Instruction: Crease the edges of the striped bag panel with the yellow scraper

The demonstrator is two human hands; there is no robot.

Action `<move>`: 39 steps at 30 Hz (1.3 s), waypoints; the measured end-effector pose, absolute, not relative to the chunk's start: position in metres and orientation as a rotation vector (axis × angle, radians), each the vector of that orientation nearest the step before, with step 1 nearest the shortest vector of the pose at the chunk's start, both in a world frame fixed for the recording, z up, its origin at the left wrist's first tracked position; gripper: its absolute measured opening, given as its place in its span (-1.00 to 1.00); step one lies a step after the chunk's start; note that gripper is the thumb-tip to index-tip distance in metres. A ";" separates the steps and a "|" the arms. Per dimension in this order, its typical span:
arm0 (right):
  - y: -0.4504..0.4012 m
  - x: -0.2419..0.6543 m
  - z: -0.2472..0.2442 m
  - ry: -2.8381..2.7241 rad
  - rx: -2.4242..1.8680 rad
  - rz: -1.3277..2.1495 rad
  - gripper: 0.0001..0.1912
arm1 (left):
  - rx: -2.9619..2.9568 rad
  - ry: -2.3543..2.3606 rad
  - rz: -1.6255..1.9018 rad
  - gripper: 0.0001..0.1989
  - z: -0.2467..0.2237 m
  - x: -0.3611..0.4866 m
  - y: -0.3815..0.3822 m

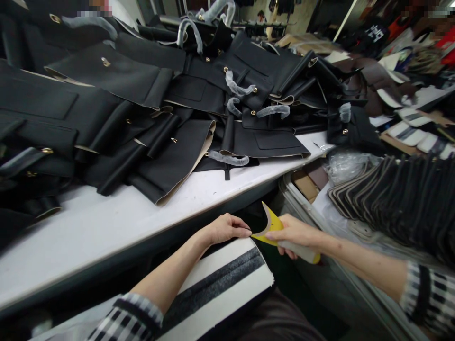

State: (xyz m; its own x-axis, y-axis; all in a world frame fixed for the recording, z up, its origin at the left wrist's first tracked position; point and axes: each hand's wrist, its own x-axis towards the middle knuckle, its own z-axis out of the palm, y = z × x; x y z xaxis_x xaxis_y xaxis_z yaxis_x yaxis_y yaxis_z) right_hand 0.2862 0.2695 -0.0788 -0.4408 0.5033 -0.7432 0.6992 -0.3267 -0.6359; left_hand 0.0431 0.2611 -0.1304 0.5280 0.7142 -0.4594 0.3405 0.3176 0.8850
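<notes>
My right hand is closed around a yellow tool with a crescent-shaped end and a pale grey handle. The tool's lower tip points left and meets the fingertips of my left hand. My left thumb and fingers are pinched together just above the far corner of a white board with a black stripe. What lies between those fingers, if anything, is too small to make out. The board slants across my lap, with a rough right end.
Black leather bag pieces with gold clasps and plastic-wrapped handles are heaped on the white table ahead. At right, a grey bin stands beside a row of dark stacked straps or panels. Clear plastic wrap lies there.
</notes>
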 end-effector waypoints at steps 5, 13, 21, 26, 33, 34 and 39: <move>0.242 0.301 -0.104 1.454 1.630 -2.129 -0.54 | 1.367 1.132 0.284 -0.61 -0.126 0.048 0.261; 0.266 0.280 -0.089 1.816 1.513 -1.769 -0.58 | 1.610 1.202 0.210 -0.78 -0.104 0.059 0.262; 0.241 0.289 -0.100 1.529 1.657 -2.115 -0.48 | 1.682 1.173 0.150 -0.74 -0.102 0.056 0.261; 0.213 0.309 -0.105 1.417 1.609 -2.259 -0.48 | 1.715 1.207 0.072 -0.71 -0.100 0.059 0.266; 0.217 0.306 -0.105 1.433 1.490 -2.167 -0.49 | 1.816 1.265 -0.079 -0.60 -0.094 0.068 0.270; 0.220 0.303 -0.105 1.462 1.478 -2.134 -0.50 | 1.846 1.278 -0.089 -0.59 -0.095 0.070 0.271; 0.224 0.289 -0.109 1.566 1.439 -2.018 -0.46 | 1.882 1.363 -0.077 -0.49 -0.101 0.073 0.268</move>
State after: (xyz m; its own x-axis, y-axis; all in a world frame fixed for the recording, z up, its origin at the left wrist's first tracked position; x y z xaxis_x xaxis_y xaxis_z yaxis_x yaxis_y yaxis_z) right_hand 0.2892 0.2235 -0.1094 -0.5016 0.3754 -0.7794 0.6616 -0.4139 -0.6252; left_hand 0.0726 0.2675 -0.1010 0.4194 0.7750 -0.4727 0.8235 -0.1056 0.5575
